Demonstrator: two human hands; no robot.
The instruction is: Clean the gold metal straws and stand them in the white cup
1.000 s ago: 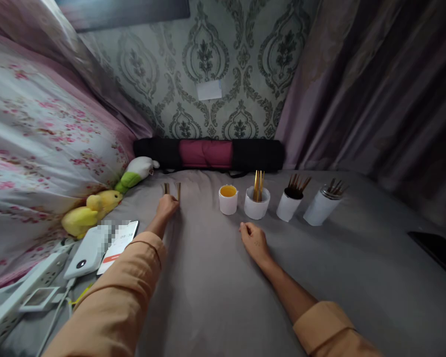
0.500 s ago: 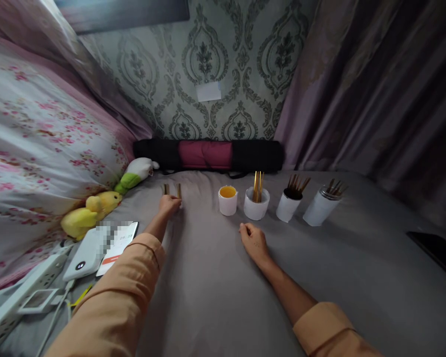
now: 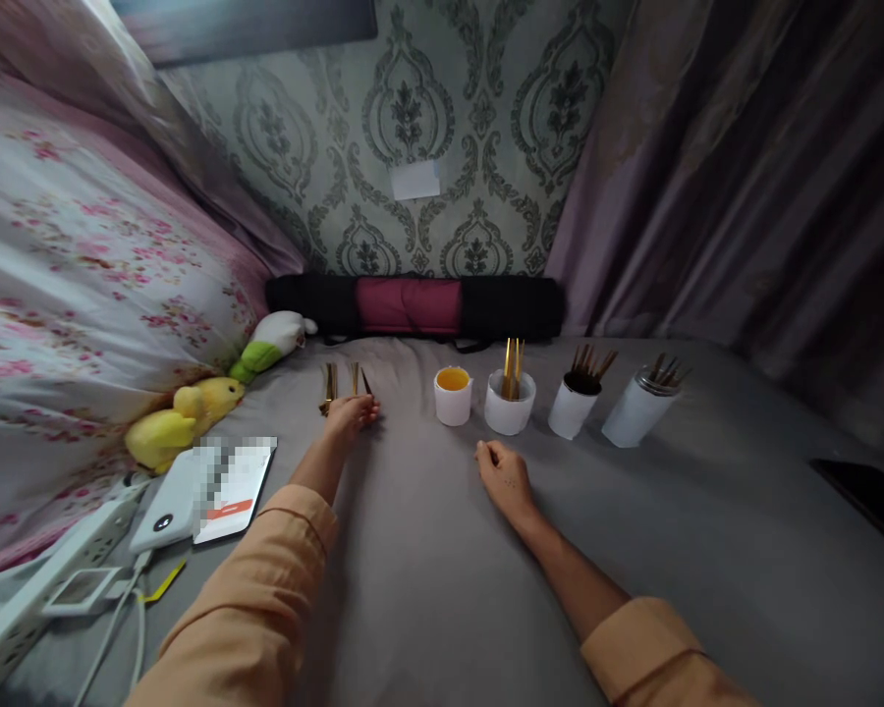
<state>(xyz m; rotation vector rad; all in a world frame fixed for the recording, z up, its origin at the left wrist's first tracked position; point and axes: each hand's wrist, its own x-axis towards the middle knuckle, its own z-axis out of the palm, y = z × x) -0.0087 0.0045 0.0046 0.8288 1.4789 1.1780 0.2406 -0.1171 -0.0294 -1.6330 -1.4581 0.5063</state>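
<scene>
My left hand [image 3: 352, 416] reaches forward on the grey bed sheet [image 3: 427, 550], fingers closed around a thin brown stick [image 3: 366, 381] that points up from them. Several more sticks [image 3: 331, 385] lie just beyond the hand. My right hand [image 3: 502, 475] rests on the sheet with its fingers curled, nothing visible in it. Ahead of it stands a row of white cups: one with yellow inside [image 3: 453, 395], one holding yellow sticks [image 3: 510, 401], one holding brown sticks [image 3: 574, 404], and a tilted one with dark sticks [image 3: 635, 409].
A black and pink bolster [image 3: 413, 305] lies against the patterned wall. Two plush toys [image 3: 184, 417] [image 3: 272, 341], a power bank [image 3: 173, 500], a phone [image 3: 234, 480] and a power strip [image 3: 40, 584] sit at the left by a floral duvet [image 3: 66, 285]. Curtains hang at the right.
My left hand drew back slightly toward me and to the right, now with a stick in its fingers. My right hand stayed put.
</scene>
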